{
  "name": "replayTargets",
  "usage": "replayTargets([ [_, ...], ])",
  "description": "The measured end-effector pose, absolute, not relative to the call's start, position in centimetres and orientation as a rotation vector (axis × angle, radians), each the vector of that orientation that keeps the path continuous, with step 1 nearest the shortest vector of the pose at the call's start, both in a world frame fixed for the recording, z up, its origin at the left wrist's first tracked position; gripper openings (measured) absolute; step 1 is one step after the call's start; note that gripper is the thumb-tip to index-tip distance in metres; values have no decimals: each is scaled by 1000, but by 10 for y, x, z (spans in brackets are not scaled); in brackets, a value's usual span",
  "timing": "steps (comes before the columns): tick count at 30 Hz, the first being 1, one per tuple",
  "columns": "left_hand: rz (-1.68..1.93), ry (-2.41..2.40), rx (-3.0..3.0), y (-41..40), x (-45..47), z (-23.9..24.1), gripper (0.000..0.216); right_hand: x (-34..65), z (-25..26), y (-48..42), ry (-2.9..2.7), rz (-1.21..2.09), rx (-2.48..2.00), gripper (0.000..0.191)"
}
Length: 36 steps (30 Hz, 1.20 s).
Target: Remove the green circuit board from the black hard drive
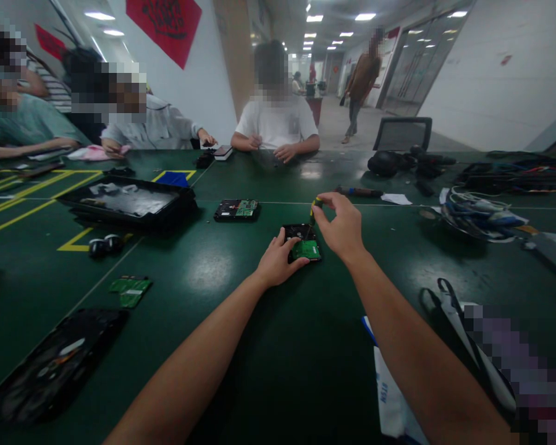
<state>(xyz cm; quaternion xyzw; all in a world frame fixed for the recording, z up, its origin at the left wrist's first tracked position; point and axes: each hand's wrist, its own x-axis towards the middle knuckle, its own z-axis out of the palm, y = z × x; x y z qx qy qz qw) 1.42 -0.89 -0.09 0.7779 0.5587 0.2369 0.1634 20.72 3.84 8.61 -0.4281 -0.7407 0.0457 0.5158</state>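
Observation:
A hard drive (309,250) with a green circuit board lies on the dark green table in front of me. My left hand (280,259) grips it from the left, fingers over its top and thumb along the near edge. Above its right side, my right hand (341,224) pinches the yellow and black handle of a screwdriver (315,207). The shaft points down at the drive; whether its tip sits in a screw is too small to tell. A second hard drive (237,209) lies farther back to the left, apart from both hands.
Left are stacked black trays (130,201), a loose green circuit board (130,290) and a black tray of small parts (55,364). Right are another screwdriver (359,192), bundled cables (475,213) and a strapped bag (463,340). People sit across the table (222,321).

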Motion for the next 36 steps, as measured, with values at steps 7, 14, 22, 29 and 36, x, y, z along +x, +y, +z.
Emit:
replayTargets([
  [7,685,1593,2221,-10,14,-2,71,208,85,39,-1743,88,-1056,23],
  [14,673,1598,2222,-10,15,0,71,208,85,39,-1781,99,-1027,25],
  [22,654,1609,2218,-10,15,-1,71,209,84,41,-1719,177,-1048,23],
  [29,662,1613,2220,-9,15,-2,71,210,82,41,-1734,214,-1037,22],
  [36,672,1600,2214,-9,14,-2,71,209,81,41,-1701,259,-1051,27],
])
